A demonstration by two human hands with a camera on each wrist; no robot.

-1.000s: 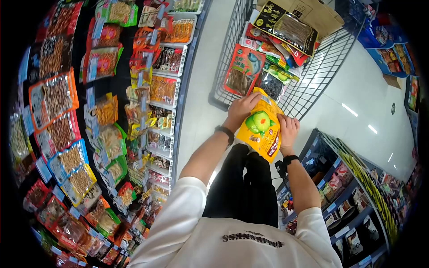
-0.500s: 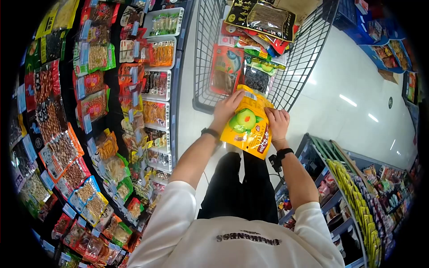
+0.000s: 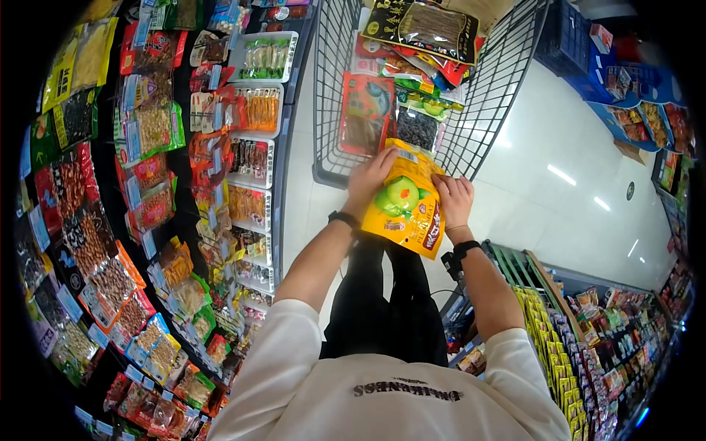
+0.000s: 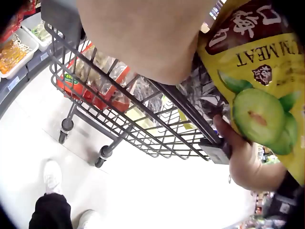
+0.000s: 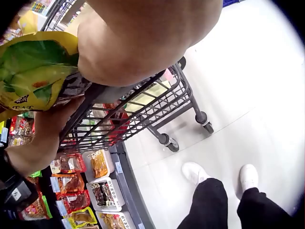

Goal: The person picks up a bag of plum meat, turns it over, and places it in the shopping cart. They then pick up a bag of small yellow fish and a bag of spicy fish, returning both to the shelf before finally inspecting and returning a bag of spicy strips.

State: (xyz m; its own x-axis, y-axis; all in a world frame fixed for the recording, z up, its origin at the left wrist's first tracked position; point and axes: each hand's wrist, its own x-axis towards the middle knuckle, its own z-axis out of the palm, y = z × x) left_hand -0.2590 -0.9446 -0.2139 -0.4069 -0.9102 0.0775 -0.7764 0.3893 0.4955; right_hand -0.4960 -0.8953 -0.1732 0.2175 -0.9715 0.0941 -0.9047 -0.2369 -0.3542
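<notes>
Both hands hold a yellow pouch labelled plum meat (image 3: 412, 209), printed with a green plum, over the near end of the shopping cart (image 3: 334, 175). My left hand (image 3: 370, 176) grips the pouch's upper left edge. On the opposite edge, the right hand (image 3: 456, 200) pinches it with fingertips on the front. Seen from the left wrist, the pouch front (image 4: 259, 114) hangs beside the cart's handle end. Inside the cart lie a red fish snack pack (image 3: 364, 110), a clear pack of dark pieces (image 3: 417, 128) and a black and gold pack (image 3: 423, 29).
Shelves of hanging snack bags (image 3: 154, 191) and white trays (image 3: 254, 106) run along the left. A rack of yellow packets (image 3: 544, 338) stands at the lower right, with blue crates (image 3: 573, 48) at the upper right. White floor (image 3: 544, 198) lies right of the cart.
The view has shifted, so the cart, pouch and hands appear farther left. Both hands keep their hold on the pouch, which is turned slightly.
</notes>
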